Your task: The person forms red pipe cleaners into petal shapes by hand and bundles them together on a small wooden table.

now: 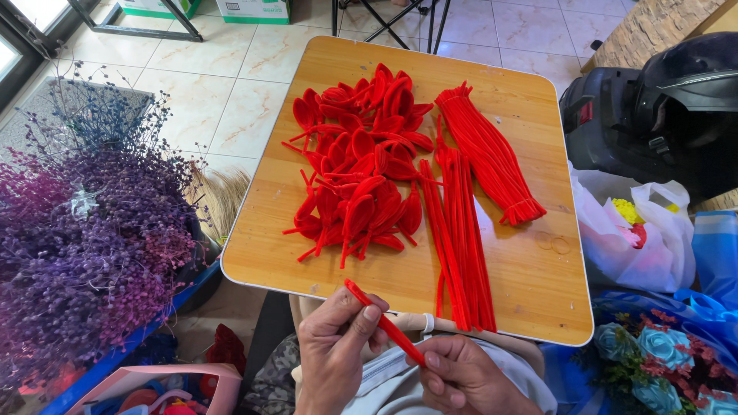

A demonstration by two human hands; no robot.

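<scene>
Floor: pale glossy tiles (231, 100) run under and beyond a square wooden table (523, 284) with a white rim.
Table, middle: a heap of red looped petals (357, 173) bent from pipe cleaners.
Table, right of the heap: loose straight red pipe cleaners (457, 230) lie lengthwise, and a tied bundle of red pipe cleaners (488, 154) sits further right, its far end fanned.
Left hand (334, 350): at the near edge, fingers curled, thumb and forefinger pinching the far part of a single red pipe cleaner (384, 324).
Right hand (461, 376): low in view, fingertips closed on the near end of the same stem.
Stem position: held slanting over the lap, just off the table's near edge, apart from the piles.
Left side: a blue crate (131, 342) holds purple and pink dried flowers (84, 238).
Right side: a white plastic bag (653, 246) holds yellow and red bits; nearer, blue wrapping (707, 307) holds blue fabric roses (653, 353).
Far right: a dark helmet (684, 84).
</scene>
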